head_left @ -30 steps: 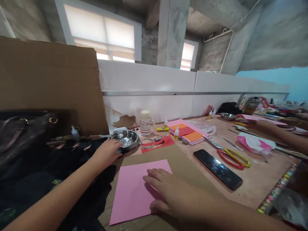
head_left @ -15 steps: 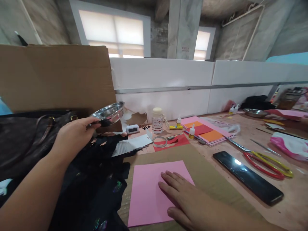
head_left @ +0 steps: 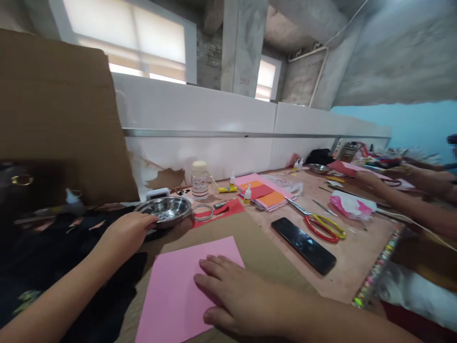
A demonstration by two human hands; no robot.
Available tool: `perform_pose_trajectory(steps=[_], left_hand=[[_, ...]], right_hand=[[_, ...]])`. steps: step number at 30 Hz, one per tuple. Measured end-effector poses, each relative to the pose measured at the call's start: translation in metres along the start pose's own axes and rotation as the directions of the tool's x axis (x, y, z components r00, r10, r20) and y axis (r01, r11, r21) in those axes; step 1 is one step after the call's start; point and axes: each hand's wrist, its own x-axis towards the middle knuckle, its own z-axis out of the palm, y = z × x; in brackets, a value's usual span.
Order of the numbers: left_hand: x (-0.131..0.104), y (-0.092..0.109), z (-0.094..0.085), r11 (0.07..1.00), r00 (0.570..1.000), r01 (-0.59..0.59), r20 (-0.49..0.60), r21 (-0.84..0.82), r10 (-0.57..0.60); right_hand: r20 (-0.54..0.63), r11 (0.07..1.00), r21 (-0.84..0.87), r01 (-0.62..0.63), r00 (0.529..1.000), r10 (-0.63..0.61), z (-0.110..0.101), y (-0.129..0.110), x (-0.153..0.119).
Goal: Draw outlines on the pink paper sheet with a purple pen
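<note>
My left hand (head_left: 124,234) grips the near rim of a shiny metal bowl (head_left: 169,209), which is upright and hides part of the small white device (head_left: 157,193) behind it. Spread flat, my right hand (head_left: 235,293) rests on a pink sheet (head_left: 174,290), its fingers apart. The sheet lies on a brown cardboard mat (head_left: 264,252). Just behind the mat, a red paper piece (head_left: 228,209) has a clear ring (head_left: 203,213) on its left part.
Right of the mat lie a black phone (head_left: 303,245) and red-and-yellow scissors (head_left: 324,227). A lidded bottle (head_left: 200,181), stacked coloured papers (head_left: 262,190) and glue bottles stand behind. Dark cloth (head_left: 107,286) covers the left. Another person's hands (head_left: 371,183) hold paper at the far right.
My left hand has lowered the bowl toward the table, beside the clear ring. The view has turned right, bringing another person's arms into sight. My right hand stays flat on the pink sheet.
</note>
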Motion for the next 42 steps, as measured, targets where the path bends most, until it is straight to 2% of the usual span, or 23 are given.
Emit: perform_pose_trajectory(steps=[2,5,7,8,9,12,14,17,20,25,30,33,36,39,42], left_hand=[[-0.004,-0.006,0.015,0.999,0.999,-0.025,0.035,0.039,0.023],[-0.008,-0.014,0.022,0.995,0.998,-0.035,0.058,0.097,0.030],[-0.009,-0.017,0.019,0.992,0.999,-0.029,0.048,0.122,0.023],[-0.009,-0.018,0.017,0.991,0.999,-0.023,0.036,0.130,0.019],[-0.009,-0.018,0.014,0.991,1.000,-0.019,0.020,0.134,0.016],[-0.008,-0.017,0.009,0.992,0.999,-0.004,-0.042,0.124,0.009],[-0.006,-0.015,0.006,0.994,0.997,0.005,-0.080,0.111,0.004],[-0.001,-0.013,0.003,0.995,0.995,0.005,-0.104,0.100,0.005],[0.002,-0.014,-0.001,0.994,0.994,0.014,-0.112,0.106,-0.002],[0.006,-0.010,-0.011,0.992,0.990,0.042,-0.140,0.121,-0.025],[0.010,0.002,-0.019,0.992,0.985,-0.006,-0.168,0.128,0.028],[0.010,0.014,-0.019,0.989,0.983,-0.097,-0.146,0.114,0.113],[0.010,0.029,-0.018,0.977,0.973,-0.189,-0.114,0.097,0.200],[0.009,0.039,-0.016,0.968,0.963,-0.235,-0.112,0.086,0.243],[0.008,0.039,-0.016,0.968,0.960,-0.235,-0.137,0.087,0.245]], right_hand=[[-0.022,0.999,-0.029,0.031,0.999,-0.032,0.004,0.000,-0.001],[-0.081,0.993,-0.103,0.061,0.994,-0.069,-0.004,0.001,-0.003],[-0.156,0.982,-0.160,-0.106,0.985,0.081,-0.026,0.013,-0.005],[-0.197,0.943,-0.180,-0.281,0.949,0.246,-0.042,0.023,-0.005],[-0.280,0.847,-0.203,-0.492,0.858,0.431,-0.060,0.037,-0.003],[-0.376,0.701,-0.212,-0.681,0.719,0.585,-0.111,0.093,0.007],[-0.393,0.624,-0.207,-0.754,0.648,0.652,-0.128,0.130,0.018],[-0.386,0.549,-0.201,-0.811,0.581,0.717,-0.123,0.171,0.031],[-0.421,0.504,-0.194,-0.842,0.536,0.732,-0.102,0.192,0.041],[-0.411,0.484,-0.172,-0.858,0.509,0.757,-0.086,0.205,0.052],[-0.377,0.441,-0.153,-0.884,0.465,0.801,-0.093,0.202,0.042],[-0.377,0.439,-0.162,-0.884,0.466,0.800,-0.109,0.194,0.025],[-0.392,0.485,-0.180,-0.856,0.514,0.763,-0.123,0.184,0.013],[-0.398,0.591,-0.218,-0.776,0.624,0.673,-0.121,0.166,0.015],[-0.354,0.724,-0.278,-0.631,0.768,0.533,-0.100,0.142,0.026]])
